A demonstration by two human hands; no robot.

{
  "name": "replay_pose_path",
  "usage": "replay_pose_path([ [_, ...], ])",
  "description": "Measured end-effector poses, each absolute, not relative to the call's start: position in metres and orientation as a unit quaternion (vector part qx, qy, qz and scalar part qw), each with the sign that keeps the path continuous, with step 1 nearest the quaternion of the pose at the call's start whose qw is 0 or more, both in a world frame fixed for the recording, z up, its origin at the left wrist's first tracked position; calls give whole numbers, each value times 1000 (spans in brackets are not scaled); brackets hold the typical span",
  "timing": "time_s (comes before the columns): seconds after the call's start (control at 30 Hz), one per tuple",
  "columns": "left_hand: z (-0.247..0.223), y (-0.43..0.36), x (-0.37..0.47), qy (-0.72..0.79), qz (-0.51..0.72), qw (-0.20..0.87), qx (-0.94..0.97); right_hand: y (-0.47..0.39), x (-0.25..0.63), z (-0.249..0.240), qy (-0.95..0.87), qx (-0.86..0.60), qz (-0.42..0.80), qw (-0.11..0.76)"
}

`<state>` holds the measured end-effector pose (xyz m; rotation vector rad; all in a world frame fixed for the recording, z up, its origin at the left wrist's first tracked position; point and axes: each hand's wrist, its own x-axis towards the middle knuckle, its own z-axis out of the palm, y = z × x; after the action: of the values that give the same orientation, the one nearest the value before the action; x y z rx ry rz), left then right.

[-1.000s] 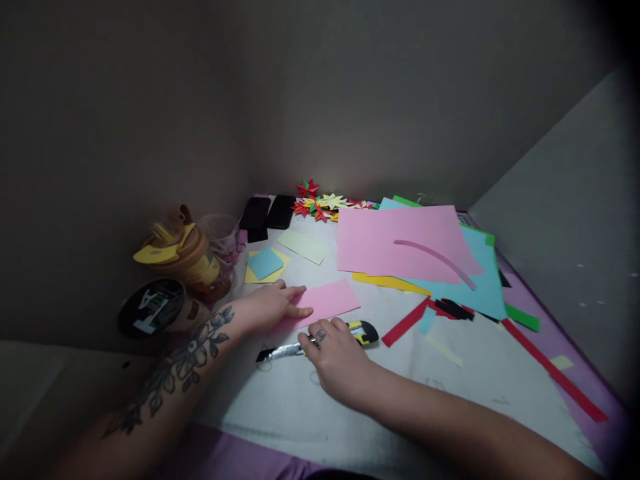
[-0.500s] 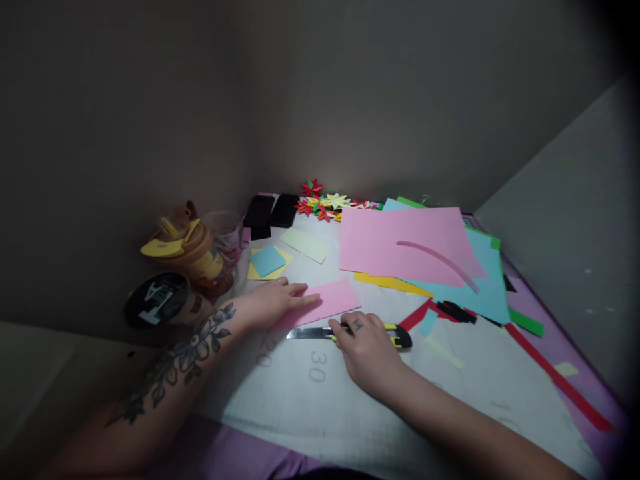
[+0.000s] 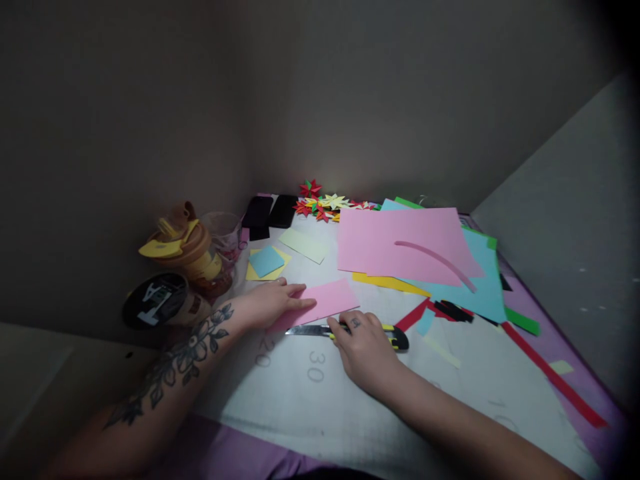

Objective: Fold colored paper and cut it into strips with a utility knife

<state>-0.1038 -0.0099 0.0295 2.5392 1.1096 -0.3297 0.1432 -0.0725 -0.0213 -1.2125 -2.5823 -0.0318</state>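
A small pink paper piece [image 3: 331,300] lies on the white numbered mat [image 3: 370,420]. Across its left part rests my left hand [image 3: 275,303], fingers stretched out flat and pressing on the paper; the hand covers that end. My right hand [image 3: 364,343] is closed around the black and yellow handle of a utility knife [image 3: 400,338]. Its long blade is out, points left and lies flat just below the pink paper's near edge. Left of centre, a blue paper square [image 3: 267,261] sits on a yellow paper square [image 3: 284,261], with a pale green paper strip [image 3: 303,247] beyond.
Large pink sheets [image 3: 400,233] lie over blue sheets [image 3: 487,273] at back right. Paper strips, including a red strip [image 3: 555,377], are scattered at right. Folded paper stars [image 3: 325,205] and two phones [image 3: 283,211] line the back. A tumbler [image 3: 200,253] and a dark-lidded cup [image 3: 155,301] stand left.
The whole view has shifted very slightly. Both hands, the knife and the pink paper keep their places relative to one another.
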Motion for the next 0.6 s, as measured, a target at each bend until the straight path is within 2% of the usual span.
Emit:
replay_pose_path([
  [0.3,27,-8,-102,364,-155,98,913,-73,117,-17,-908,-409,13,93],
  [0.6,30,-9,-99,373,-149,91,911,-78,91,-11,-917,-390,31,74],
])
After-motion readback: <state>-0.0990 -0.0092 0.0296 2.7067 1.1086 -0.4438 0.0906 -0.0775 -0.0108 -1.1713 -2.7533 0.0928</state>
